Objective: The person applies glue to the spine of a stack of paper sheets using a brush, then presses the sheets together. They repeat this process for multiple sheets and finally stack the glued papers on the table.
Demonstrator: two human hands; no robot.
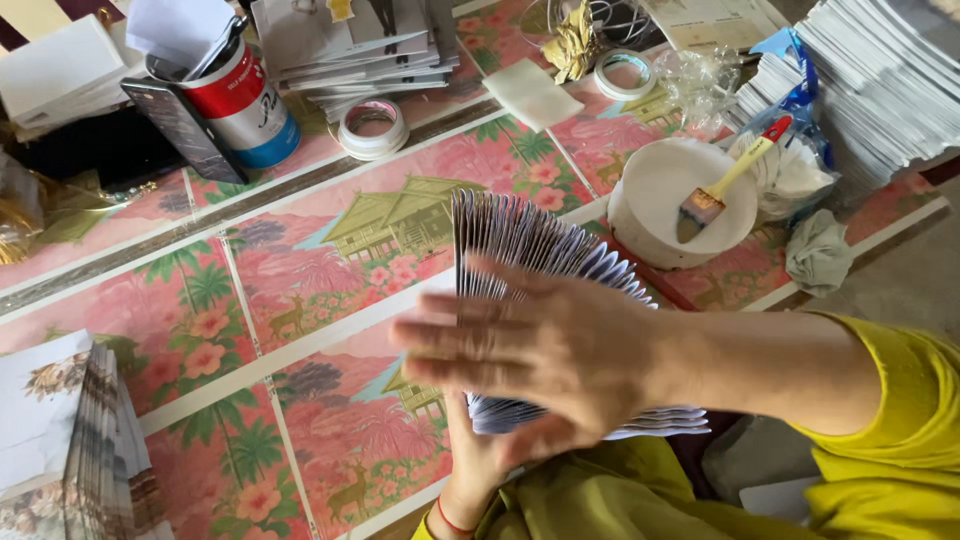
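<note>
One fanned stack of white paper cards (545,260) stands between my two hands: right hand (530,350) pressed flat on top, fingers spread; left hand (475,465) gripping underneath. Two tape rolls (372,128) lie beyond.

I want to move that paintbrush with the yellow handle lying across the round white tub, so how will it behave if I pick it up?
The yellow-handled paintbrush looks slim, so probably light and stiff. It rests across the round white tub with bristles over the middle, so a nudge could tip it in. The bristles look coated, perhaps with paste, and may drip; the handle looks like the cleaner place to take it.
</note>
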